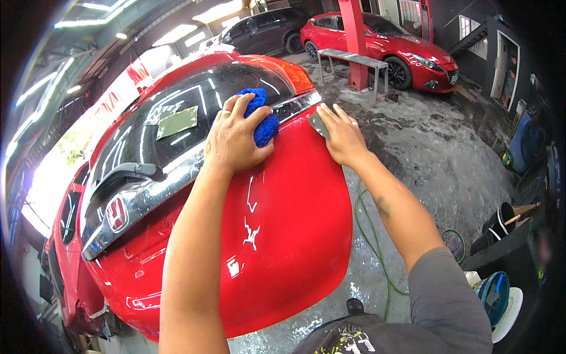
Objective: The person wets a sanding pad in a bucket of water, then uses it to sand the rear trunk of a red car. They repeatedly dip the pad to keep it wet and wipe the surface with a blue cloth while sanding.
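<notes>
A bunched blue cloth (267, 131) is gripped in my left hand (233, 138), which has wet-looking skin and rests near the chrome trim (184, 172) below the rear window. My right hand (345, 137) presses a grey-green sheet of sandpaper (319, 126) against the upper right edge of the glossy red tailgate (295, 212). Another sandpaper piece (177, 123) lies flat on the dark rear window (203, 97). The tailgate is raised and tilted in front of me. Left of my left forearm are the rear wiper (127, 172) and an emblem (117, 213).
A green hose (377, 253) runs along the wet concrete floor (436, 153) to the right. Behind stand a metal bench (354, 58), a red post (354, 41), a red car (407, 50) and a dark car (259, 32). Buckets (494, 295) sit at lower right.
</notes>
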